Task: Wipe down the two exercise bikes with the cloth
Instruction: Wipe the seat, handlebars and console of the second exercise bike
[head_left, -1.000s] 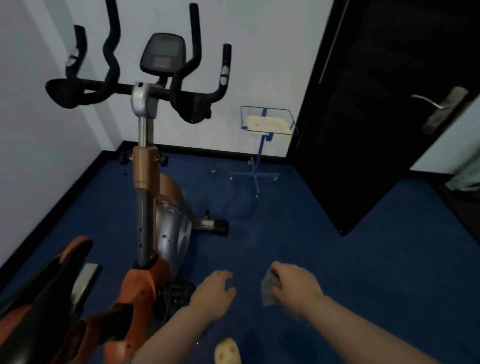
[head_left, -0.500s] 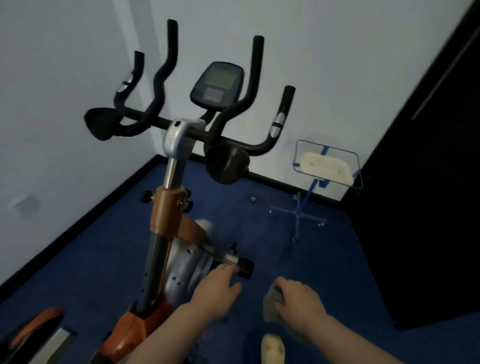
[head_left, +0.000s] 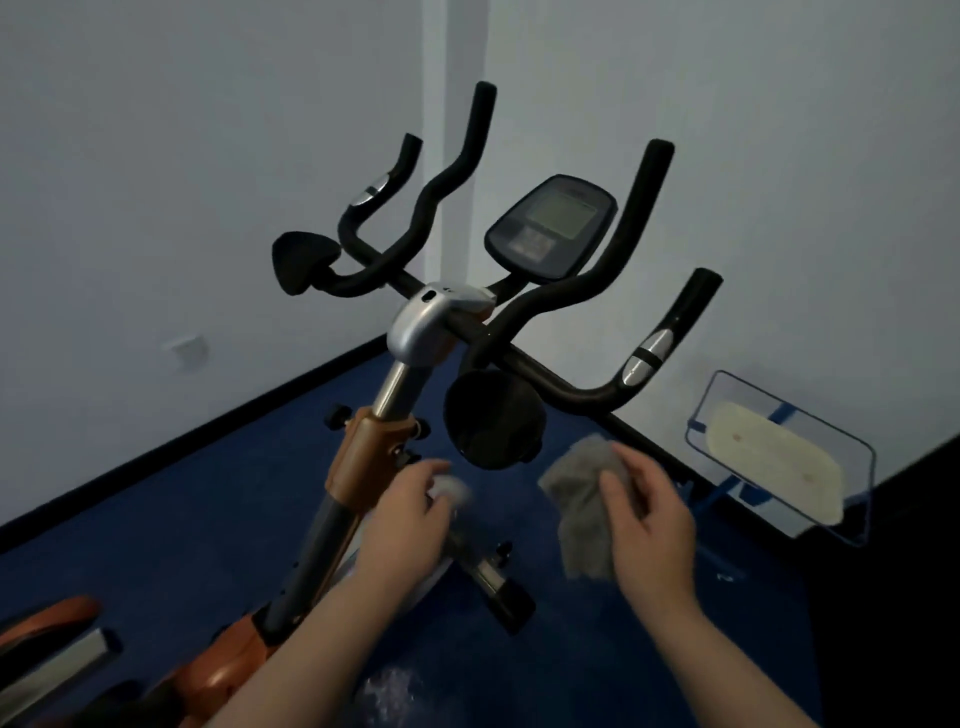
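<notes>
Head view: right hand (head_left: 649, 525) pinches a crumpled grey cloth (head_left: 584, 499) at 5 o'clock from frame centre, thumb across its folds, cloth hanging just below the black handlebar (head_left: 550, 299) of the orange-and-silver exercise bike (head_left: 363, 457). Left hand (head_left: 405, 519) at 6 o'clock, fingers loosely curled, blurred; contents not discernible. Blue-framed stand (head_left: 779, 457) at 4 o'clock on blue carpet (head_left: 182, 519).

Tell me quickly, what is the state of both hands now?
Left hand: cannot be told; blurred.
Right hand: holding the cloth.
</notes>
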